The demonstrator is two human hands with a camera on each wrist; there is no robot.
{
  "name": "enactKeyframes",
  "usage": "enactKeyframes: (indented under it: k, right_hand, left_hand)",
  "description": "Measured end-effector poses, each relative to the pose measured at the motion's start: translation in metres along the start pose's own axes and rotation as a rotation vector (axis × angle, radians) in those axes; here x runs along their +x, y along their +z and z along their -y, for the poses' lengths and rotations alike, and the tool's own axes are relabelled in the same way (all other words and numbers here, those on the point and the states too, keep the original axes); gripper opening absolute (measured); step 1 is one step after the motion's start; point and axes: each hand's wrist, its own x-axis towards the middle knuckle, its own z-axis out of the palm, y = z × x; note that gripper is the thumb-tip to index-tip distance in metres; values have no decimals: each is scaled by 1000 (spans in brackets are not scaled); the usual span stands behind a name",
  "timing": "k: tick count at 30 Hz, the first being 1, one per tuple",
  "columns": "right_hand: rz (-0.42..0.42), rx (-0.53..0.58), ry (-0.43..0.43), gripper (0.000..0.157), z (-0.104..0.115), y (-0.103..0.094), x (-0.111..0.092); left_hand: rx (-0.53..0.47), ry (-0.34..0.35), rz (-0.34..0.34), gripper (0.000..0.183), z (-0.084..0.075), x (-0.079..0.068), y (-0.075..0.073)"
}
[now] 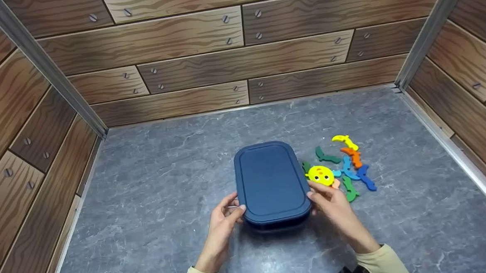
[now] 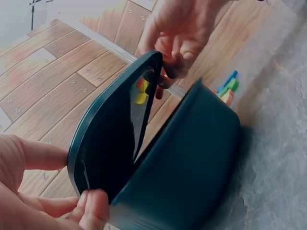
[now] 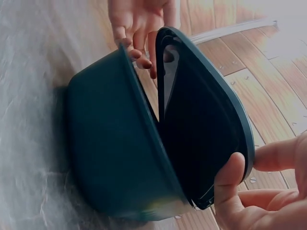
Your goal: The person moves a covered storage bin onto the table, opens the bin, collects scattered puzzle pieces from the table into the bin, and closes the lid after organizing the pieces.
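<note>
A dark blue rectangular lid [image 1: 272,180] lies over a deep box of the same colour [image 1: 279,225], whose front wall shows beneath it in the head view. Both wrist views show the lid [image 2: 91,129] tilted up from the box [image 3: 115,139], with a gap along the near side. My left hand [image 1: 222,220] pinches the lid's near left corner between thumb and fingers. At the near right corner my right hand [image 1: 334,206] pinches the lid the same way. The inside of the box is hidden from above.
Right of the box lie a yellow smiling face piece [image 1: 320,175] and several curved toy pieces, among them an orange one [image 1: 354,157], a dark blue one [image 1: 366,178] and a green one [image 1: 349,189]. Wood-patterned walls [image 1: 189,68] enclose the grey marbled surface [image 1: 158,191].
</note>
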Motion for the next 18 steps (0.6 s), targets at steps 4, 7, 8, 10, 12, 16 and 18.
enactKeyframes:
  k: [4,7,8,10,12,16,18]
  right_hand:
    - [-16,34,21,43,-1,1,0]
    - [-32,40,23,43,-3,3,1]
    - [-36,42,21,43,-3,4,1]
    - [-40,42,17,43,-4,5,1]
    - [-43,42,13,43,-5,5,0]
    - [-40,32,-2,43,-5,6,0]
    - [-42,25,-7,43,-5,7,0]
  left_hand:
    - [-56,-12,38,63,-2,1,-1]
    - [-84,-16,56,64,-2,1,-2]
    - [-89,-14,59,64,-1,1,-2]
    - [-101,-10,63,65,-1,1,-2]
    - [-109,-3,65,65,-1,1,-3]
    - [-126,-3,64,64,-2,0,-3]
    - [-127,-6,61,63,-3,0,-4]
